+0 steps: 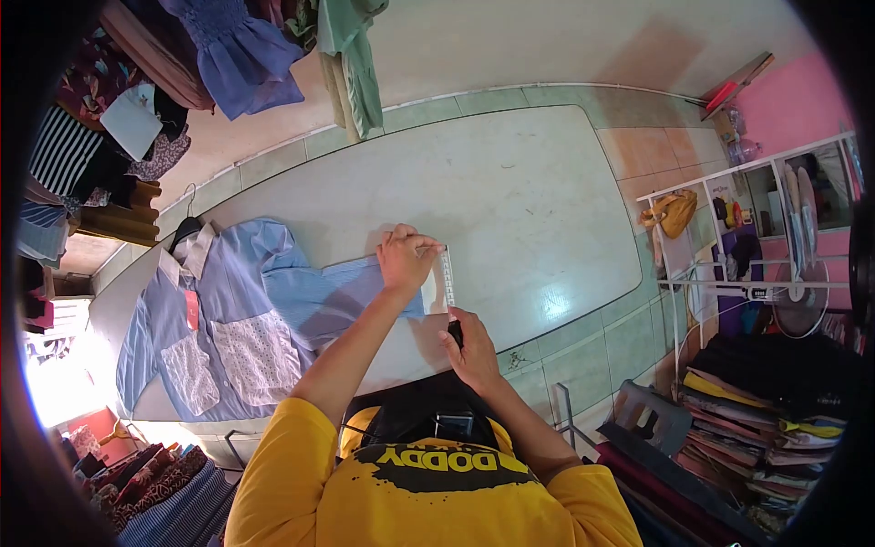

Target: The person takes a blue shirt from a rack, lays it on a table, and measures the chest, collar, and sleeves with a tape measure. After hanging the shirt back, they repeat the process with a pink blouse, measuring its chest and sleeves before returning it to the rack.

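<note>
A blue shirt (239, 314) with a pale collar and white patterned pockets lies on the white table, one sleeve (342, 296) stretched to the right. Across the end of that sleeve runs a narrow measuring strip (447, 278). My left hand (406, 258) rests on the cuff area, its thumb and finger pinched at the strip's far end. Near the strip's close end, my right hand (472, 348) is closed around a small black object (455, 334), mostly hidden by the fingers. A red tag (191, 310) lies on the shirt front.
The white table (547, 201) stands on pale green tiles. Clothes (241, 55) hang at the upper left. At the right are a white rack (720, 187), a fan (800, 296) and stacked folded clothes (729, 428). A grey plastic chair (645, 415) stands at the lower right.
</note>
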The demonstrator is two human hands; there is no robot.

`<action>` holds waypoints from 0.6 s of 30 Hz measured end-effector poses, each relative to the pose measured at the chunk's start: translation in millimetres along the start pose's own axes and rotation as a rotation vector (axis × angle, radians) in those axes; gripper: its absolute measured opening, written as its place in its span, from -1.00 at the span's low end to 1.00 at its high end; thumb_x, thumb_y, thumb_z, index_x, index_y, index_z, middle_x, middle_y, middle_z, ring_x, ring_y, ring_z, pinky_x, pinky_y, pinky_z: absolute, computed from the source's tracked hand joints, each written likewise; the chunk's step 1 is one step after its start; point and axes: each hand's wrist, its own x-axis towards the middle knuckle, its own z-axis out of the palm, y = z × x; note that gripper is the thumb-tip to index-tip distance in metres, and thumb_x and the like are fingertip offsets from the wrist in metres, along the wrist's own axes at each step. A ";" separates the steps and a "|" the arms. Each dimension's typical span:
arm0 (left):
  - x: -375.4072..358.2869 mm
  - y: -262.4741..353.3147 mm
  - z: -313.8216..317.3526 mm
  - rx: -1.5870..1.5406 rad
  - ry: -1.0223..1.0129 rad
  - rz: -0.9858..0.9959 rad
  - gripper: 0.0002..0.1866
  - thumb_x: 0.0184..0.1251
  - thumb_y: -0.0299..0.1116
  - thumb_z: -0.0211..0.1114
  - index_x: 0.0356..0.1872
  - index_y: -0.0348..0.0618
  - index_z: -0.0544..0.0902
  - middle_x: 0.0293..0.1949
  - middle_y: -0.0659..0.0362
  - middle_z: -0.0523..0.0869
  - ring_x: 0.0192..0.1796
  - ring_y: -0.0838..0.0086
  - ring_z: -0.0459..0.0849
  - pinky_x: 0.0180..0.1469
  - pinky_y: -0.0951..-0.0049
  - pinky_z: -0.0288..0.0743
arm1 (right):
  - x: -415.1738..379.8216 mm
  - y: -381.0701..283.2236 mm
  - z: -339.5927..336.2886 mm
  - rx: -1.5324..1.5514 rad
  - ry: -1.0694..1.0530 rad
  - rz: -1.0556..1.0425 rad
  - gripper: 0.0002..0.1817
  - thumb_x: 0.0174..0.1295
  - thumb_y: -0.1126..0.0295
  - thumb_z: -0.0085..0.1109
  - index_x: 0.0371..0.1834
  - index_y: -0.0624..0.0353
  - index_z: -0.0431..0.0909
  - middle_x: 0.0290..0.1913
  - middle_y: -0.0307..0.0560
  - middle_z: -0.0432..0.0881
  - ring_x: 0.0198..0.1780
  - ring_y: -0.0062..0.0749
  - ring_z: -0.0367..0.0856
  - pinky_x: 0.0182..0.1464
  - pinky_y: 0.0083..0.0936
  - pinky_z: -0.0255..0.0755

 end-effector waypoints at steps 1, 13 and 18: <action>0.8 -1.2 3.0 0.009 0.006 -0.010 -0.89 -0.18 -0.20 0.40 -0.54 0.17 0.70 -0.30 0.34 0.48 -0.13 0.41 0.40 -0.01 0.28 0.19 | -1.1 0.6 1.1 -0.033 -0.007 -0.020 -0.56 0.19 0.17 -0.03 0.03 0.23 0.28 -0.19 0.08 0.43 -0.17 -0.04 0.42 -0.13 -0.30 0.34; -0.2 -10.7 20.0 0.006 0.110 0.038 -0.91 -0.19 -0.17 0.40 -0.57 0.22 0.70 -0.35 0.40 0.43 -0.14 0.46 0.35 -0.05 0.32 0.14 | -13.5 0.6 -2.0 -0.125 -0.054 -0.052 -0.50 0.16 0.20 0.02 0.11 0.24 0.26 -0.19 0.07 0.43 -0.18 -0.07 0.43 -0.16 -0.34 0.36; 0.0 -14.3 21.4 -0.020 0.111 0.035 -0.90 -0.20 -0.16 0.41 -0.56 0.23 0.71 -0.35 0.40 0.43 -0.13 0.47 0.34 -0.05 0.32 0.14 | -17.7 4.1 -4.8 -0.139 -0.055 -0.077 -0.47 0.15 0.18 0.04 0.11 0.29 0.25 -0.20 0.07 0.45 -0.22 -0.07 0.43 -0.20 -0.32 0.38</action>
